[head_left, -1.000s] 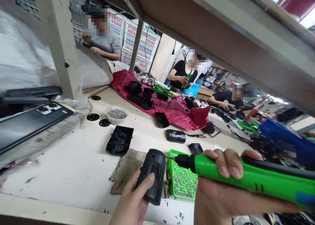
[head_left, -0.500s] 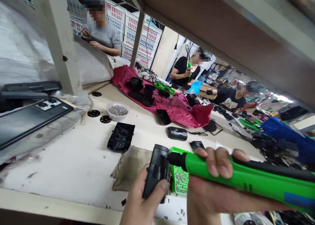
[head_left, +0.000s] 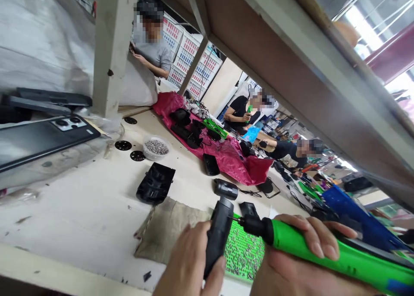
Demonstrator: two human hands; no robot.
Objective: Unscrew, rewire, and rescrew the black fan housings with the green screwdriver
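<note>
My left hand (head_left: 194, 261) grips a black plastic housing (head_left: 220, 233), held upright at a tilt above the bench. Wrapped round a green electric screwdriver (head_left: 300, 240), my right hand (head_left: 310, 244) holds it nearly level, pointing left. Its thin bit reaches the right side of the housing near the top; whether it touches a screw is too small to tell. Behind and below the housing lies a green perforated tray (head_left: 244, 250) with many small screws. A grey-brown cloth (head_left: 168, 231) lies left of my left hand.
A black shell (head_left: 155, 182), a bowl of small metal parts (head_left: 156, 147) and black discs (head_left: 123, 145) lie on the bench. Farther back are a black cylinder (head_left: 225, 189) and pink plastic (head_left: 226, 158). A phone (head_left: 48, 138) is at left; a shelf post (head_left: 111, 50) stands behind. Several people sit beyond.
The screwdriver has shifted right and slightly down, and its thin bit now shows between its nose and the housing. The housing is turned more edge-on. More of the screw tray shows as the view tilts.
</note>
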